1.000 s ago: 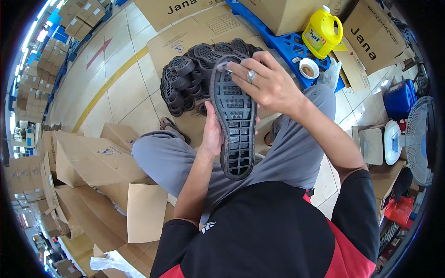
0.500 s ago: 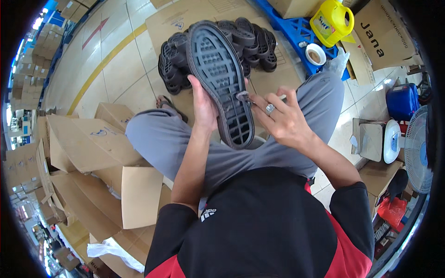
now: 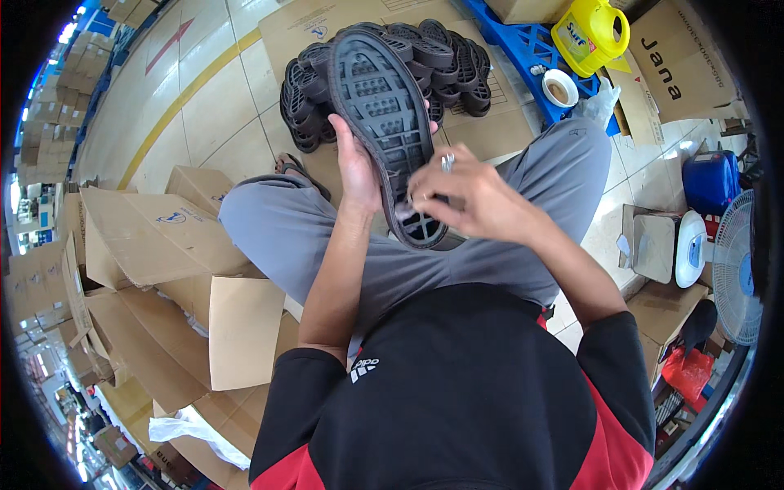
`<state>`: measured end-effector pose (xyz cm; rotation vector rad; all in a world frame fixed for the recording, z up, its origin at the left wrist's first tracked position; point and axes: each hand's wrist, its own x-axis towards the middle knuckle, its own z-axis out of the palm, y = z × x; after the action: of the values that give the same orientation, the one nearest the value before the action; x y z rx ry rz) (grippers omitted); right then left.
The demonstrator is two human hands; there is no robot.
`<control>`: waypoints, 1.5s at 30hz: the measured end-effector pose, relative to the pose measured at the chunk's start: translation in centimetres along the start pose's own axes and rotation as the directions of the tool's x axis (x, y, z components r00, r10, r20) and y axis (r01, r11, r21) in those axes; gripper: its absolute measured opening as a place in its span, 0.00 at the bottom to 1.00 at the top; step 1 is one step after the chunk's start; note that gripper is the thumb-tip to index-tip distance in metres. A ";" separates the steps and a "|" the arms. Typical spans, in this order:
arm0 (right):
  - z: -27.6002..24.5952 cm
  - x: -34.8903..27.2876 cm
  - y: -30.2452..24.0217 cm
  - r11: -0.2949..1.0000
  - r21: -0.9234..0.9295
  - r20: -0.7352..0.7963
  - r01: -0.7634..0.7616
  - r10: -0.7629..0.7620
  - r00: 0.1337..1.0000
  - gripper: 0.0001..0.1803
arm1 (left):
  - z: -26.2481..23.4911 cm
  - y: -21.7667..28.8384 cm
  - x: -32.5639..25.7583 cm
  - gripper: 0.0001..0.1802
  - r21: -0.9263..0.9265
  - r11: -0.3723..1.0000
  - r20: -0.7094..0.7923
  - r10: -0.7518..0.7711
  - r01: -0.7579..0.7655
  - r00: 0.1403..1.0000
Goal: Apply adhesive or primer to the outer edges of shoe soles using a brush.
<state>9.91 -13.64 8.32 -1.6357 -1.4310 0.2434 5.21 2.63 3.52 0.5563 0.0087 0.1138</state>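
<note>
My left hand (image 3: 359, 171) grips a dark brown shoe sole (image 3: 377, 102) by its edges, thumb along the left side and fingertips showing at the right side. The sole stands tilted over my lap, its hollow ribbed face toward me. My right hand (image 3: 478, 198) is closed in a pinch at the lower end of the sole. From its fingers a small brush-like tool with a pale, fuzzy tip (image 3: 405, 211) touches the sole near its left rim; the rest of the tool is hidden. Behind lies a pile of similar dark soles (image 3: 461, 77) on flattened cardboard (image 3: 498, 131).
Open cardboard boxes (image 3: 155, 229) crowd my left. At the far right a blue pallet (image 3: 531, 86) bears a white bowl (image 3: 560, 87) with brownish contents and a yellow jug (image 3: 590, 37). A white fan (image 3: 739, 269) and a blue container (image 3: 709, 181) stand to my right.
My right hand has moved down and left along the sole, taking the pale tip from the middle of its right side to the lower left. My left hand keeps its hold.
</note>
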 end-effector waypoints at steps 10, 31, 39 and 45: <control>-0.8 -0.9 0.2 0.638 -0.697 0.138 0.328 -0.329 0.934 0.15 | -0.9 -0.2 -0.6 0.49 -0.110 0.994 -0.037 -0.016 0.012 0.999; -9.5 -3.2 11.3 0.825 0.427 -0.558 -0.369 0.562 0.610 0.05 | -3.7 4.6 3.1 0.35 0.169 0.925 -0.609 -0.174 0.341 0.774; -9.0 -3.7 14.3 0.729 0.549 -0.558 -0.408 0.683 0.470 0.05 | -17.6 12.6 21.7 0.34 0.448 0.751 -0.766 0.042 0.485 0.642; -9.1 -1.7 12.8 0.724 0.529 -0.569 -0.443 0.689 0.448 0.06 | -32.4 18.6 25.5 0.27 0.811 0.170 -0.585 0.220 0.559 0.781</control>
<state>24.13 -18.35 3.40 -1.6164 -0.1387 0.1345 27.34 38.16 -13.60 1.8869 0.8873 0.0120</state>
